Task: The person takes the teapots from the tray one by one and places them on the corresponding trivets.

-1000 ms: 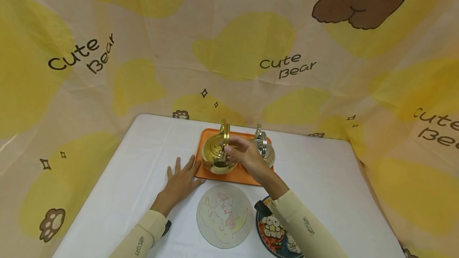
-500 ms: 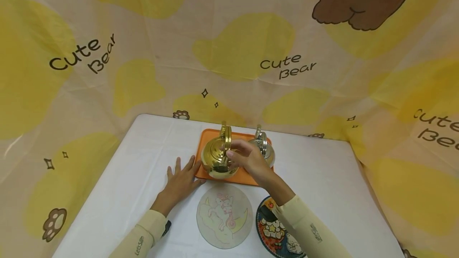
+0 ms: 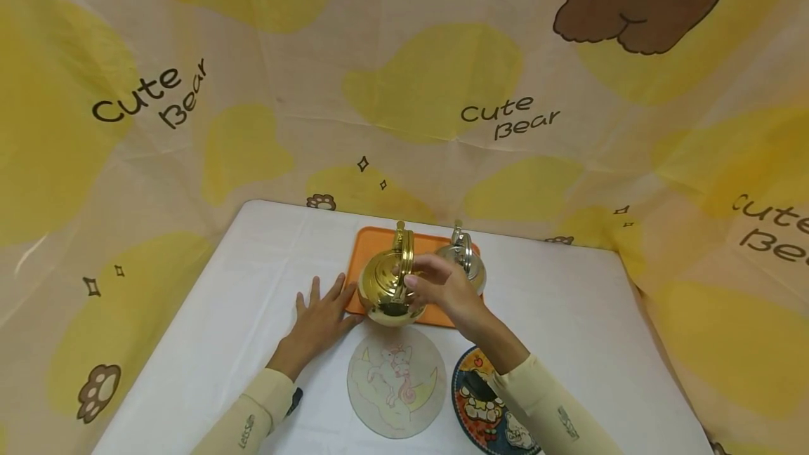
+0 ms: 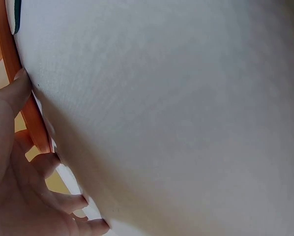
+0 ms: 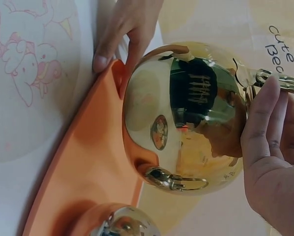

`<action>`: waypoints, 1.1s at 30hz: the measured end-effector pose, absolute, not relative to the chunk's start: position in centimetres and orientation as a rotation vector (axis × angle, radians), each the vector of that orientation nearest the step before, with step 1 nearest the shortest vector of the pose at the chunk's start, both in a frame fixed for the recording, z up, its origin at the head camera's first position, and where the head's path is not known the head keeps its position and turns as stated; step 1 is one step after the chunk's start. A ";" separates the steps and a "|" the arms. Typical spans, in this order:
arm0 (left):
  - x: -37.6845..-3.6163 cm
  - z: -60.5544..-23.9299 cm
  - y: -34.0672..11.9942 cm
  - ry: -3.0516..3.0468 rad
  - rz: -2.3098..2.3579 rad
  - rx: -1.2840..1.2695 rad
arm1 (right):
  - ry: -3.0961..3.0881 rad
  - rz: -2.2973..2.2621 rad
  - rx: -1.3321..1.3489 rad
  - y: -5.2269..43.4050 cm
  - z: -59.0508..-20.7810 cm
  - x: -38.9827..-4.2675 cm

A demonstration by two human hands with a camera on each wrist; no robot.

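We saw the right hand [image 3: 442, 290] holding the gold kettle [image 3: 385, 290] by its handle, lifted over the near edge of the orange tray [image 3: 373, 248]. The left hand [image 3: 322, 314] lay flat on the desk [image 3: 221, 314], fingers spread, touching the tray's left edge.

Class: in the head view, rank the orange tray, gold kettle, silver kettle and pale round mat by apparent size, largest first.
1. Orange tray, though the kettles cover much of it, and pale round mat: too alike to rank.
2. Gold kettle, lifted nearer the camera.
3. Silver kettle, partly hidden by the right hand.
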State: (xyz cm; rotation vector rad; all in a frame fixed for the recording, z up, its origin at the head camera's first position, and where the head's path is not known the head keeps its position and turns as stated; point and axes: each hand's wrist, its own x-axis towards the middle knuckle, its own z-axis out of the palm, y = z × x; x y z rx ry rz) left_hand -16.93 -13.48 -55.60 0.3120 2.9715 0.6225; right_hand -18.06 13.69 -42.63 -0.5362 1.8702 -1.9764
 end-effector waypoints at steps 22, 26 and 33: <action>-16.8 -55.5 -13.4 2.968 0.636 0.303 | 1.848 -1.949 -0.509 14.5 -43.2 -15.9; -16.9 -55.5 -13.4 2.972 0.612 0.304 | 1.835 -1.940 -0.539 14.8 -43.4 -15.5; -17.0 -55.7 -13.4 2.982 0.576 0.310 | 1.829 -1.926 -0.542 15.1 -43.9 -14.7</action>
